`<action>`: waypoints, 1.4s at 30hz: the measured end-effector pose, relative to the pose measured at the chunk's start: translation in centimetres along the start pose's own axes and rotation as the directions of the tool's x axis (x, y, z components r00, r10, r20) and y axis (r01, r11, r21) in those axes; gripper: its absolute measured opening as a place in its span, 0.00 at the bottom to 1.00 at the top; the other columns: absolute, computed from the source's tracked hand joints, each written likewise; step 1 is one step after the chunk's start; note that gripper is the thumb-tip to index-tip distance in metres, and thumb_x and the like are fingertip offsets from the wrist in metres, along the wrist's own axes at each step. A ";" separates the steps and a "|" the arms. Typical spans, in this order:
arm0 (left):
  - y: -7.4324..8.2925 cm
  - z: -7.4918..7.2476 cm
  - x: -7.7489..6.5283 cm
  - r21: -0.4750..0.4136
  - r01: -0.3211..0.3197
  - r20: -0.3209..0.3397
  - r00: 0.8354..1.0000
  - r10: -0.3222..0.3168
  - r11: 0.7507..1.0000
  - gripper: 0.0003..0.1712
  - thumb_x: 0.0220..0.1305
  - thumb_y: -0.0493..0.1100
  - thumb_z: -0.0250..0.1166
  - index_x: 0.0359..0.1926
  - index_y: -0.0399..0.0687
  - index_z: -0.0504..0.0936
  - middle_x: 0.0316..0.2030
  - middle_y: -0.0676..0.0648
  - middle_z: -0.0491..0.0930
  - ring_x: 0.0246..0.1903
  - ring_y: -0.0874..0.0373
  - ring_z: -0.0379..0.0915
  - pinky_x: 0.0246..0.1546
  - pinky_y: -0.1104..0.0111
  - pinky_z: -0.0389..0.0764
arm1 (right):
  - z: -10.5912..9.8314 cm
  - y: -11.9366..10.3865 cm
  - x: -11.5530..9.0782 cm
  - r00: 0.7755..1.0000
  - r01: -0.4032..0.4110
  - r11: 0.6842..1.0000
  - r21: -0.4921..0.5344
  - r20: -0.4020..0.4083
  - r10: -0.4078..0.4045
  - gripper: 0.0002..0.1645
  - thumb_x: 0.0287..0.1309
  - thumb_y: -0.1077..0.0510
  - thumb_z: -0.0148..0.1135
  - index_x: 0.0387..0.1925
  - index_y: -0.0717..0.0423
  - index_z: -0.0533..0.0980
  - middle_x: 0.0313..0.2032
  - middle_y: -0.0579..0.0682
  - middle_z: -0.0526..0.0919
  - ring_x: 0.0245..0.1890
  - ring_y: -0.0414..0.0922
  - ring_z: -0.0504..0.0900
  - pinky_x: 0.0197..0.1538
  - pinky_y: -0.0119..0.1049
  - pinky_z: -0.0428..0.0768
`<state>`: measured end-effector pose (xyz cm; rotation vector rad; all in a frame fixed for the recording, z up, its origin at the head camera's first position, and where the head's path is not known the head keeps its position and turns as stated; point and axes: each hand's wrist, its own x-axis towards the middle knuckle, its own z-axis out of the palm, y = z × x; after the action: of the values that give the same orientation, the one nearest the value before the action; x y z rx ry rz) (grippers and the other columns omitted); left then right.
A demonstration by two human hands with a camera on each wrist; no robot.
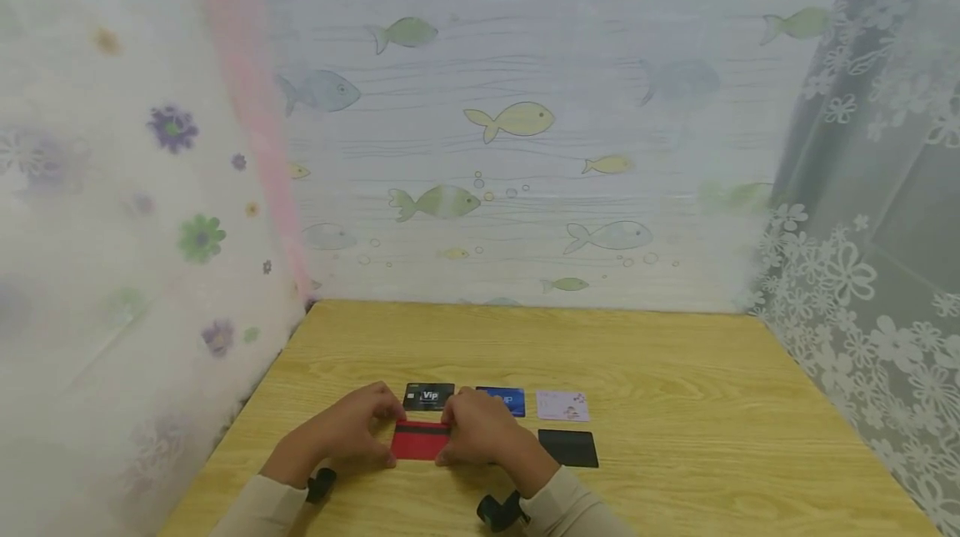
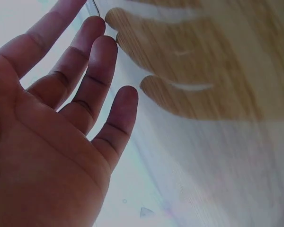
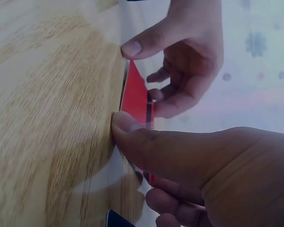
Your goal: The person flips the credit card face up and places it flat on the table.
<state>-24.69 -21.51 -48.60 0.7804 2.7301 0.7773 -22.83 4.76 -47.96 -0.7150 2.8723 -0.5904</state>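
A red card [image 1: 420, 447] with a black stripe lies between both hands, at or just above the table; the exact height is hard to tell. My left hand [image 1: 351, 430] pinches its left side, thumb at the near corner and a finger at the far one. On the opposite side, my right hand [image 1: 482, 427] grips it the same way, as the right wrist view confirms with the red card [image 3: 136, 97] between thumbs and fingers. The left wrist view has the left hand's fingers [image 2: 104, 71] extended, its thumb out of sight. A black "Vip" card [image 1: 429, 397] sits just beyond the red one.
Right of the Vip card lie a blue card [image 1: 508, 400], partly behind the right hand, and a pale pink card [image 1: 562, 405]. A black card [image 1: 568, 448] rests nearer, right of the right hand. Patterned curtains [image 1: 510, 187] border the wood-grain table [image 1: 675, 404].
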 end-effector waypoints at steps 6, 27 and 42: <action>0.1 -0.3 0.0 0.050 -0.067 -0.026 0.997 0.068 0.997 0.28 0.43 0.57 0.85 0.46 0.64 0.85 0.45 0.61 0.77 0.47 0.59 0.73 0.51 0.59 0.78 | 0.2 0.3 0.1 1.000 0.006 1.000 0.007 0.007 -0.006 0.28 0.41 0.34 0.83 0.43 0.40 0.86 0.40 0.36 0.80 0.42 0.39 0.78 0.49 0.46 0.79; 1.9 -1.5 1.1 -0.141 -0.215 -0.083 0.975 0.205 0.966 0.22 0.53 0.52 0.81 0.49 0.63 0.85 0.54 0.54 0.80 0.57 0.53 0.75 0.59 0.43 0.76 | 0.2 0.2 1.2 0.980 0.154 0.984 0.085 -0.141 -0.141 0.25 0.45 0.32 0.78 0.41 0.38 0.83 0.40 0.33 0.84 0.38 0.33 0.77 0.41 0.37 0.76; 2.4 -1.2 1.3 -0.203 -0.270 -0.180 0.955 0.236 0.941 0.33 0.52 0.57 0.82 0.59 0.57 0.83 0.56 0.51 0.81 0.54 0.48 0.77 0.57 0.39 0.75 | -0.2 0.3 1.2 0.975 0.177 0.949 0.260 -0.178 -0.132 0.26 0.47 0.34 0.78 0.45 0.39 0.82 0.39 0.31 0.84 0.38 0.36 0.83 0.42 0.32 0.80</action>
<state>-25.11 -19.60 -46.37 1.0741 2.6338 1.2251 -24.06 4.55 -47.89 -0.8881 2.8042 -1.0895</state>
